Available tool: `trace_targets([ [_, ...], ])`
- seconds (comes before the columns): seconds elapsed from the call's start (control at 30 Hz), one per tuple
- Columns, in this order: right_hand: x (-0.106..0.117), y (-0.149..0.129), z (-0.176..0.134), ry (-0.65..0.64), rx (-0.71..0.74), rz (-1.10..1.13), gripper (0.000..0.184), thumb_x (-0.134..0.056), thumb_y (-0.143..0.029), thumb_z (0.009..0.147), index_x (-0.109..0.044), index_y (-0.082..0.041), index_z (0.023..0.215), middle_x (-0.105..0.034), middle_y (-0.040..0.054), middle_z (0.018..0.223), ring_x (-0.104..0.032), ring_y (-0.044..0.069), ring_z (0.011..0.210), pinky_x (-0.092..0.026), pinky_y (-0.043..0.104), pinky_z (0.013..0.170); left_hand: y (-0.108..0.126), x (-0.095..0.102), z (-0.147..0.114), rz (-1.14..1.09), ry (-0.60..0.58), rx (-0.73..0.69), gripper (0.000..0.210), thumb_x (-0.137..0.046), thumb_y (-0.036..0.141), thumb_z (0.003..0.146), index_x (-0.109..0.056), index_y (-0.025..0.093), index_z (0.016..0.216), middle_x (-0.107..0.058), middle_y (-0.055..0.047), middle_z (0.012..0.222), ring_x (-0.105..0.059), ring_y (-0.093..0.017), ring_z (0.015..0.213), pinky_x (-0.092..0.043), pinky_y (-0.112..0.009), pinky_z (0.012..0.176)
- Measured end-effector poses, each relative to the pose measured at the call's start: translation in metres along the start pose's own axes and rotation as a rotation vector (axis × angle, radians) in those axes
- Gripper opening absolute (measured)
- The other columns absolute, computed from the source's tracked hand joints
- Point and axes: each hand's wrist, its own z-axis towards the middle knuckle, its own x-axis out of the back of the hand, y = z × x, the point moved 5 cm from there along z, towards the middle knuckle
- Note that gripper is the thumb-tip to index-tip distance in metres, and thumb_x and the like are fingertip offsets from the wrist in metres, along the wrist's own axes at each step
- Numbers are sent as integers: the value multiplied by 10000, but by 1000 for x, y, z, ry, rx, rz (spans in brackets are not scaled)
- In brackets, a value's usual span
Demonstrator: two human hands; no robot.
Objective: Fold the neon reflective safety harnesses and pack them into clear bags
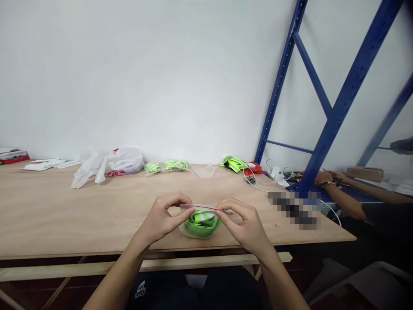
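A clear zip bag [201,230] with a red seal strip stands near the table's front edge. Folded inside it is a bright green reflective vest [204,217], with a pale silver band showing. My left hand [166,217] pinches the left end of the bag's top edge between thumb and fingers. At the right end of the red strip, my right hand [243,219] pinches the same edge. Whether the seal is fully closed I cannot tell.
Along the wall lie a white plastic bag [129,160], several bagged green bundles [176,165], a flat clear bag [205,171] and a loose green vest [235,163]. A blue rack post [335,107] rises at the right, with another person's forearm [345,198] beyond it.
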Motion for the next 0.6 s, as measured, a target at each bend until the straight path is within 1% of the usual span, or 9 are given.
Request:
trace_targets([
  [0.13, -2, 0, -1, 11, 42, -38, 97, -599, -181, 941, -652, -213, 866, -694, 35, 814, -652, 171, 751, -498, 276, 690, 4, -4, 0, -18, -34, -25, 68, -664, 189, 901, -700, 160, 850, -715, -27, 821, -661, -138, 761, -506, -224, 714],
  [0.2, -2, 1, -1, 10, 42, -48, 98, -590, -176, 945, -646, -212, 873, -690, 35, 817, -651, 171, 757, -498, 276, 691, 5, -5, -1, -16, -22, -47, 100, -645, 181, 917, -696, 163, 834, -714, -25, 807, -661, -133, 746, -505, -221, 706],
  [0.33, -3, -1, 0, -1, 44, -45, 75, -593, -168, 939, -646, -210, 906, -693, 45, 855, -657, 177, 795, -507, 282, 720, 7, -5, -3, 10, 0, -110, 73, -652, 165, 912, -694, 168, 852, -717, -21, 809, -666, -129, 747, -506, -218, 708],
  [0.47, -9, -9, 0, -30, 107, -45, 86, -598, -162, 938, -661, -208, 901, -695, 43, 832, -644, 172, 768, -499, 284, 704, 8, -8, -5, 31, -29, -100, 43, -653, 160, 905, -693, 174, 901, -719, -23, 848, -666, -130, 777, -505, -221, 733],
  [0.6, -12, -16, 0, -17, 176, -56, 120, -597, -149, 937, -676, -214, 873, -710, 26, 783, -632, 164, 712, -490, 291, 686, 11, -13, -5, 36, -55, -116, 66, -636, 188, 918, -696, 172, 895, -713, -33, 834, -657, -137, 764, -497, -226, 707],
])
